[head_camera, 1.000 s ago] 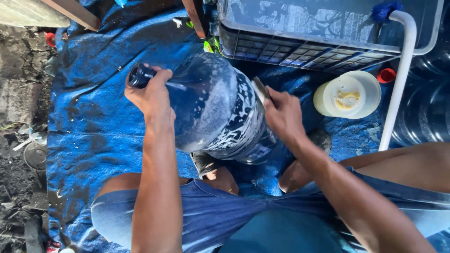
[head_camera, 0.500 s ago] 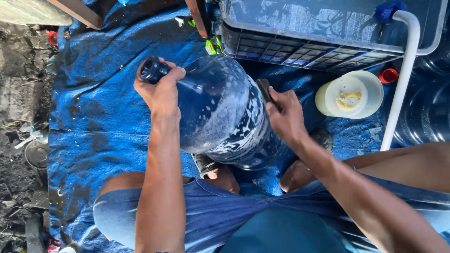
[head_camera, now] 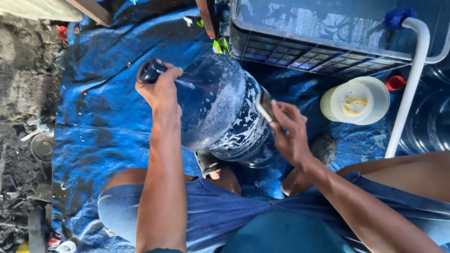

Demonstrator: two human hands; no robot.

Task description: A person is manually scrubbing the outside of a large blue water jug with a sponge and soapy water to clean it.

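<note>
Blue tarpaulin (head_camera: 103, 122) covers the ground; on it lies a soapy, large blue plastic water jug (head_camera: 220, 112), centre. Left hand (head_camera: 161, 89) clasps its neck; right hand (head_camera: 288, 131) pinches a grey scrubbing pad (head_camera: 265, 105) against its side, mid-scrub.

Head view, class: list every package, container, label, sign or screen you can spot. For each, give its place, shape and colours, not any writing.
Water jug: centre, large, round, translucent blue, soapy, held at the neck by left hand.
Tub: right, round, pale yellow-white.
Crate: top, dark gridded plastic.
Small cap: right, red.
No signs or screens.
</note>
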